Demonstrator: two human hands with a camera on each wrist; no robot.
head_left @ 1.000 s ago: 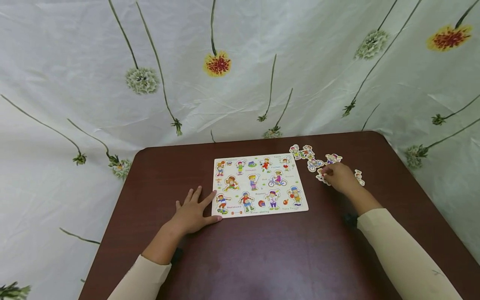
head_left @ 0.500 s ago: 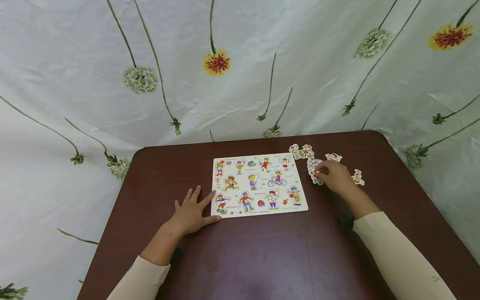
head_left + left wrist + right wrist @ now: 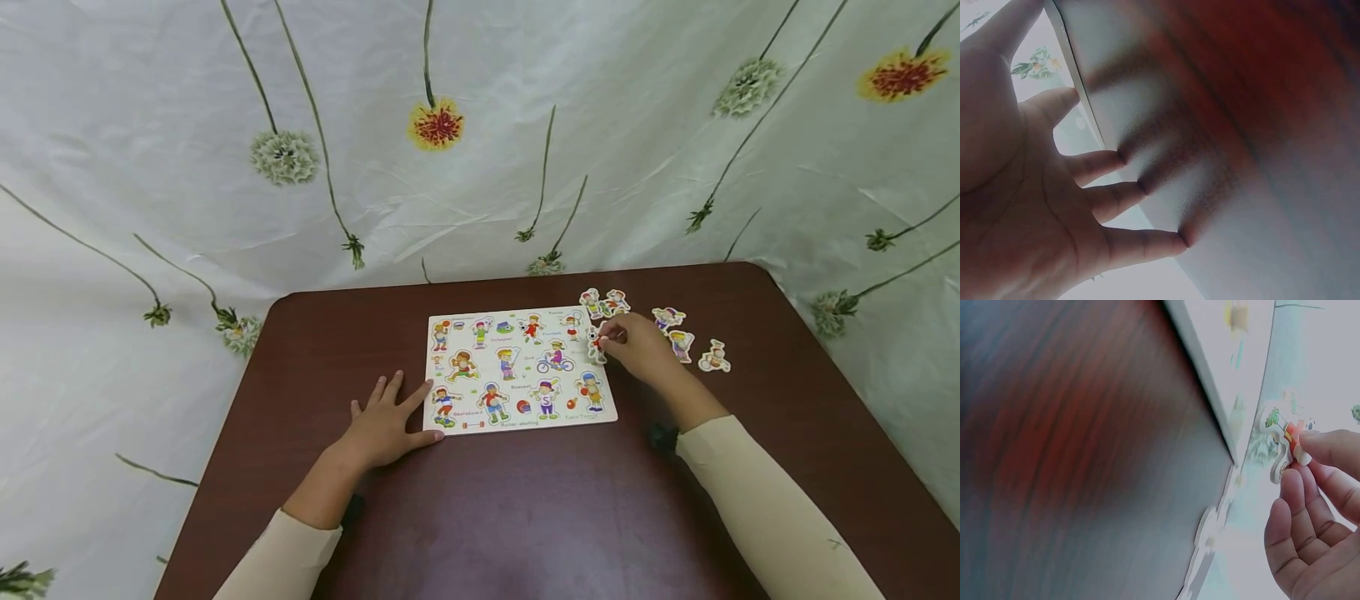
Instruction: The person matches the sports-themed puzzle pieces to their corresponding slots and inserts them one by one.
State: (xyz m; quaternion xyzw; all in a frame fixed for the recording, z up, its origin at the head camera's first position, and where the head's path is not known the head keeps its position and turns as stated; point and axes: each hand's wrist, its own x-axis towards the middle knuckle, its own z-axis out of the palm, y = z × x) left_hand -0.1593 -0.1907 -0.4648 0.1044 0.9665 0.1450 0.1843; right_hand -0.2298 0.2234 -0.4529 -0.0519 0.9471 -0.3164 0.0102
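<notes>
A white puzzle board [image 3: 480,375] printed with sports figures lies on the dark wooden table. My left hand [image 3: 384,429] is spread flat at the board's left edge, thumb and index fingertip right at it; in the left wrist view its straight fingertips [image 3: 1121,156] meet the tabletop. Between thumb and fingers, my right hand [image 3: 637,346] pinches a puzzle piece [image 3: 596,344], a figure in red with a soccer ball. That piece overlaps the board's right edge in the head view. The right wrist view shows the pinched piece [image 3: 1288,434] raised and tilted.
Two puzzle pieces, one [image 3: 590,302] beside another [image 3: 617,302], lie near the board's top right corner. Right of the hand are three more: an upper one [image 3: 668,317], a middle one [image 3: 681,345] and an outer one [image 3: 715,357]. A flowered cloth [image 3: 480,208] hangs behind the table.
My right hand has picked up the soccer-figure piece from the loose pieces and moved it left to the board's right edge. The left hand has stayed in place.
</notes>
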